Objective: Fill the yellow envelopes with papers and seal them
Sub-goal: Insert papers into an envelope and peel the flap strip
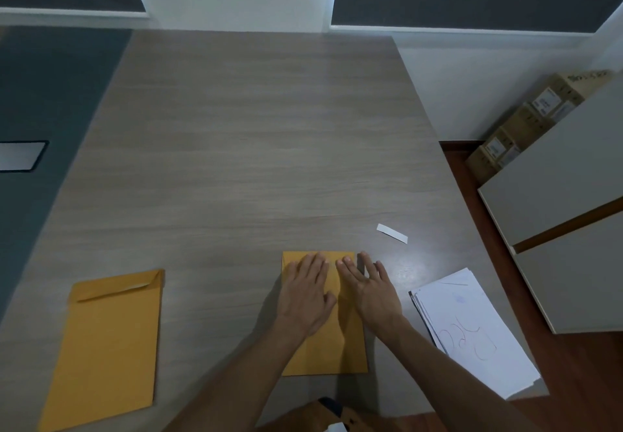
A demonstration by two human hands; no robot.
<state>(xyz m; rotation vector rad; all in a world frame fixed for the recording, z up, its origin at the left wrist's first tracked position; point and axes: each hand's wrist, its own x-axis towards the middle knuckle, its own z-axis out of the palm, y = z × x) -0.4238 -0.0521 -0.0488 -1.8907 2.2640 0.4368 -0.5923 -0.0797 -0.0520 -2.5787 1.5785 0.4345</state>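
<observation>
A yellow envelope (332, 340) lies flat in front of me on the wooden table (242, 148), its top edge folded down. My left hand (308, 291) presses flat on its upper left part with straight fingers. My right hand (369, 288) lies flat beside it, fingers spread over the envelope's upper right corner and the table. A second yellow envelope (108, 344) rests at the left with its flap (118, 288) slightly lifted. A stack of white papers (472, 327) with red scribbles sits at the right.
A small white paper strip (392, 233) lies on the table beyond my right hand. Grey cabinets (566, 216) and cardboard boxes (526, 121) stand to the right of the table. A dark-framed tablet-like object (20, 156) is at the far left.
</observation>
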